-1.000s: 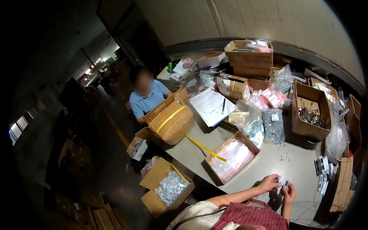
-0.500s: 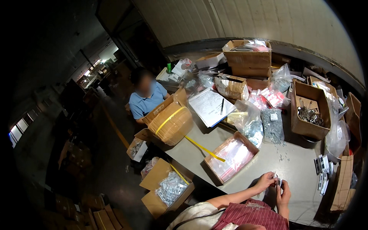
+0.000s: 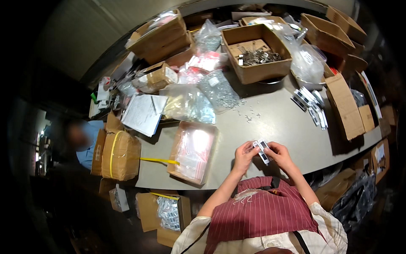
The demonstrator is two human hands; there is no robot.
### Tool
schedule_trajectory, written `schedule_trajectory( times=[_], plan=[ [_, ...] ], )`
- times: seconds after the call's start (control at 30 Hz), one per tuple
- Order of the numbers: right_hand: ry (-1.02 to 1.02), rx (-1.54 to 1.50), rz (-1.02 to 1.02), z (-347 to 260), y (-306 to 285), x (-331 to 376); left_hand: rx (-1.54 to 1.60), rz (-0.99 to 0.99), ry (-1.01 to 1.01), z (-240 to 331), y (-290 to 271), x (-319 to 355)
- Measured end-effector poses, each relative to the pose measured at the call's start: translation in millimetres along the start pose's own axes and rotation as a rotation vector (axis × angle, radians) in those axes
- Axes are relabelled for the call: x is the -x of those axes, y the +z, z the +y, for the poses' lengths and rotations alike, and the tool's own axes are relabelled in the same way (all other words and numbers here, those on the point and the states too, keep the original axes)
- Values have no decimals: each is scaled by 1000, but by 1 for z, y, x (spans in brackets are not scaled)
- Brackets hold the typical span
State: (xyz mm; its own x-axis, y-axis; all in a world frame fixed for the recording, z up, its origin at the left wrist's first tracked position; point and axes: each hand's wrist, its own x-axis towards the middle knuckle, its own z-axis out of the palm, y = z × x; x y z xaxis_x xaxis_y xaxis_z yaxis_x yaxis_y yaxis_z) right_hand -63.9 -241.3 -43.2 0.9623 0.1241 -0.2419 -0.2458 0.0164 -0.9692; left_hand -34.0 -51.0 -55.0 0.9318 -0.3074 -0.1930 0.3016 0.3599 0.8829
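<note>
Near the table's front edge, a small white part with dark rectangular windows (image 3: 263, 155) is held between my two hands, tilted, above the tabletop. My left hand (image 3: 245, 155) has its fingers closed at the part's upper left end. From the other side my right hand (image 3: 280, 155) pinches it with thumb and fingers. The part's exact kind is too small to tell. To the right lies a loose pile of similar white-and-dark parts (image 3: 312, 106).
Left of my hands stands a shallow carton of clear plastic bags (image 3: 192, 158). Small metal pieces (image 3: 249, 112) are scattered ahead, by a bag of screw-like hardware (image 3: 219, 91). A carton of metal clips (image 3: 253, 70) stands behind. A person in blue (image 3: 91, 144) is at the far left.
My view has swung to the right, so the table appears turned. Both hands are still together in front of me, and the white part between them now shows more plainly.
</note>
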Motion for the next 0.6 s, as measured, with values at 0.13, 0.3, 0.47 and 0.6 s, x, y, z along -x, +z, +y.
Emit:
schedule_trajectory(
  times=[0.13,0.3,0.47,0.6],
  plan=[
    [0,-39,10,-6,3,6,-42,-30,7,1,0,1],
    [-26,100,71,-5,9,5,-152,25,22,5,-1,2],
    [-78,239,97,-23,14,8,-160,28,58,4,-1,5],
    [-74,162,118,-13,14,4,-58,53,64,3,0,2]
  ],
)
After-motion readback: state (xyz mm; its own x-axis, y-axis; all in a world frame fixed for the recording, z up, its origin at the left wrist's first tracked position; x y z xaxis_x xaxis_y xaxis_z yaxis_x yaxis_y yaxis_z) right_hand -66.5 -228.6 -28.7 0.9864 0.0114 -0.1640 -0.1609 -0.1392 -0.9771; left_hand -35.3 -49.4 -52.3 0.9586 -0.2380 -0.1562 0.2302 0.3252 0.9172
